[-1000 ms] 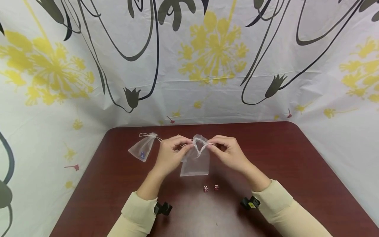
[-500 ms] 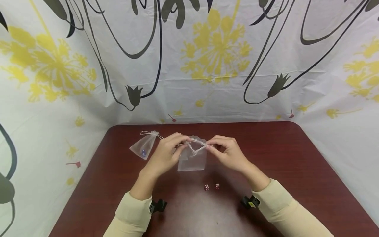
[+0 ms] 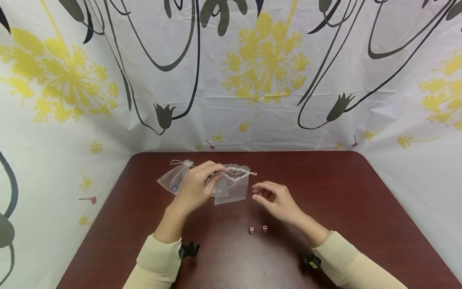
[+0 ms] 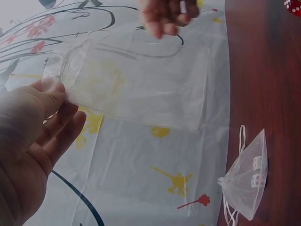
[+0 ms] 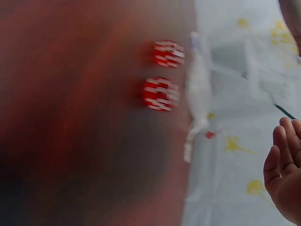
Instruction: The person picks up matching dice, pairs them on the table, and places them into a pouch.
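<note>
My left hand [image 3: 196,182] pinches the top edge of a sheer white drawstring pouch [image 3: 236,190] between thumb and fingers. The pouch hangs with its mouth spread and a cord loop sticking out on the right; in the left wrist view the raised pouch [image 4: 141,84] looks flat and see-through. My right hand [image 3: 278,200] is just right of the pouch, apart from it, fingers loosely bent and holding nothing. Two red dice with white pips, a left die [image 3: 251,230] and a right die [image 3: 264,229], lie on the table below the hands.
A tied pouch with blue dice [image 3: 169,180] lies at the back left, partly behind my left hand. Another tied pouch with white dice [image 4: 247,181] shows in the left wrist view. A patterned cloth [image 3: 202,120] hangs behind the dark red table [image 3: 343,192].
My right hand has let go of the pouch's cord and moved down and slightly right. The left hand has shifted a little left, still pinching the pouch.
</note>
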### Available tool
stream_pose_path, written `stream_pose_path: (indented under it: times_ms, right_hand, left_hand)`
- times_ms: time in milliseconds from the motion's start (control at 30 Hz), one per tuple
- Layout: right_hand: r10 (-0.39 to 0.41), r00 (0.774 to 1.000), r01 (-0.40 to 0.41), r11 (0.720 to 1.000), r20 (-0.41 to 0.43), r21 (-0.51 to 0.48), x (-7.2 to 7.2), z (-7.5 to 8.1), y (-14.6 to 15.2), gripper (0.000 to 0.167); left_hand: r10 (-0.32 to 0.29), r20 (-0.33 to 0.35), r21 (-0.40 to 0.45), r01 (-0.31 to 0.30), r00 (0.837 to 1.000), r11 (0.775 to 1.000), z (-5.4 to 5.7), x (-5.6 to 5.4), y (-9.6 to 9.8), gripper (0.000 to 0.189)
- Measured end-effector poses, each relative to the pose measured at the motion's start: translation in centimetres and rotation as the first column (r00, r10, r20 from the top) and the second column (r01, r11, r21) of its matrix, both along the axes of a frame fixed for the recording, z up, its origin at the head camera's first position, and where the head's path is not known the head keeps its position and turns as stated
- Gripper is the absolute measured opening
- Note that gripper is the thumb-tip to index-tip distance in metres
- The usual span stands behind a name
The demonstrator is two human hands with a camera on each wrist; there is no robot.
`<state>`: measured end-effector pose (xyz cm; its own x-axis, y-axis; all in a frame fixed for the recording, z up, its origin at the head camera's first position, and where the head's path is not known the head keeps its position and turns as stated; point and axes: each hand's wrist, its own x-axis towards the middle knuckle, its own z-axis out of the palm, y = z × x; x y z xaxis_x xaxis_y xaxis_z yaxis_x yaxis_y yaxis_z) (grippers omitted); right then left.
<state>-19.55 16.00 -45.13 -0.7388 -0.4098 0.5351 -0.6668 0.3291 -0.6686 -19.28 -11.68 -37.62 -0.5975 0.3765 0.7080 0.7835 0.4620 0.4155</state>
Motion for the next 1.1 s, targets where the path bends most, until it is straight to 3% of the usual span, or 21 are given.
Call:
stream_pose_path:
  times_ms: [200, 733, 967, 1100]
  right_hand:
    - [0.053, 0.998, -0.055, 0.995, 0.026, 0.085, 1.2, -2.1, -0.3, 0.017]
    - [0.186, 0.981, -0.195, 0.953, 0.059, 0.233, 2.7, -5.0, 0.0, 0.021]
    - [0.157, 0.988, -0.146, 0.889, 0.012, 0.433, 2.9, -5.2, 0.5, 0.024]
    - [0.165, 0.986, -0.136, 0.872, -0.021, 0.47, 3.0, -5.1, 0.6, 0.018]
  left_hand:
    - [-0.016, -0.004, 0.02, 0.016, 1.0, 1.0, 0.0, -0.1, 0.1, 0.016]
    - [-0.034, -0.032, 0.015, 0.035, 0.999, 0.999, 0.0, 0.2, 0.5, 0.017]
    - [-0.049, -0.018, 0.012, 0.049, 0.999, 0.999, -0.3, 0.2, 0.6, 0.015]
    - [-0.051, -0.029, 0.018, 0.051, 0.998, 0.999, -0.4, 0.1, 0.6, 0.013]
